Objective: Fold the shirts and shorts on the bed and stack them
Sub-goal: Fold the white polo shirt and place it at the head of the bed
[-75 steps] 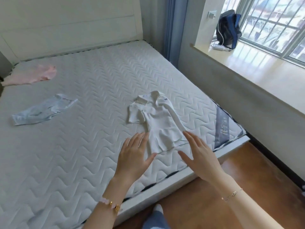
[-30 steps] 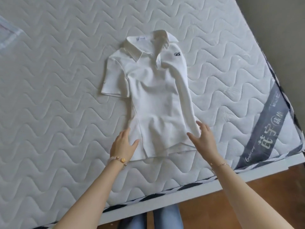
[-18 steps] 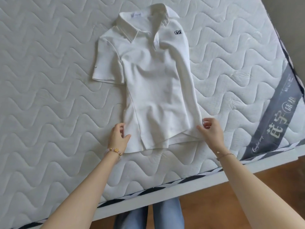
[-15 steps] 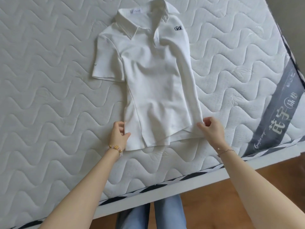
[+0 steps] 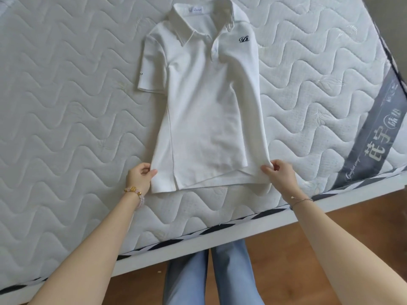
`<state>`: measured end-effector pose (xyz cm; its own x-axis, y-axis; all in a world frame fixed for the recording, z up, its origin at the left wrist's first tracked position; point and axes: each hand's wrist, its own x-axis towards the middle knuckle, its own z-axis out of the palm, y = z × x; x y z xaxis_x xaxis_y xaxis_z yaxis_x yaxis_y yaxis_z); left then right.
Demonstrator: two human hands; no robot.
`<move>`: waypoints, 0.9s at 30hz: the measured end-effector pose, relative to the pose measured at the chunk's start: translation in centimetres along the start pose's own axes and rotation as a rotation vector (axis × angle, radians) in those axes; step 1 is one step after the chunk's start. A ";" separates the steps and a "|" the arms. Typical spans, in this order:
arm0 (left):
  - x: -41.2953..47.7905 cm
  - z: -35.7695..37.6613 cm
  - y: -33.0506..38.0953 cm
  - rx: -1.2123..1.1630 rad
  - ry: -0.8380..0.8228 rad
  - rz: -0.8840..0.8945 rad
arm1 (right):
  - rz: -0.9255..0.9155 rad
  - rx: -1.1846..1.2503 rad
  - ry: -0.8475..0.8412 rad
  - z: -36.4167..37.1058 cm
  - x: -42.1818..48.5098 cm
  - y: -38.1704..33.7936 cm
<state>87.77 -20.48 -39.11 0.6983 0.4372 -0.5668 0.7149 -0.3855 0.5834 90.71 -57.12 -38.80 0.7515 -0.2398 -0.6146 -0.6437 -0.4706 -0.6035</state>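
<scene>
A white polo shirt lies face up on the quilted mattress, collar away from me, with a small dark logo on the chest. Its right side is folded in, so only the left sleeve shows. My left hand pinches the hem's left corner. My right hand pinches the hem's right corner. Both corners sit near the mattress's front edge.
The mattress's front edge runs diagonally below my hands, with a grey brand label at its right corner. Wooden floor and my blue trouser legs lie below it. A wall rises at the top right.
My hands reached the hem and closed on its two corners. The camera tilted down and closer to the shirt, and the hem now lies pulled straighter.
</scene>
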 end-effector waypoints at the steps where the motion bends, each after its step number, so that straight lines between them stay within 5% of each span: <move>1: 0.0 -0.6 -0.5 0.011 0.007 -0.001 | 0.010 -0.013 -0.015 0.3 -0.5 0.5; 10: -0.8 -1.6 -2.6 0.111 0.061 -0.011 | 0.061 -0.036 -0.008 2.8 -3.7 3.2; 18: -2.8 -1.2 -1.6 0.275 0.160 0.285 | -0.088 -0.078 0.204 1.5 -5.7 3.1; 27: -3.2 0.2 -1.9 0.338 -0.037 0.233 | -0.185 -0.130 0.159 2.7 -6.9 3.5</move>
<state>84.18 -21.28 -38.52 0.8392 0.2793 -0.4666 0.5049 -0.7186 0.4781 82.87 -54.81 -38.09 0.8746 -0.2652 -0.4058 -0.4769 -0.6216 -0.6214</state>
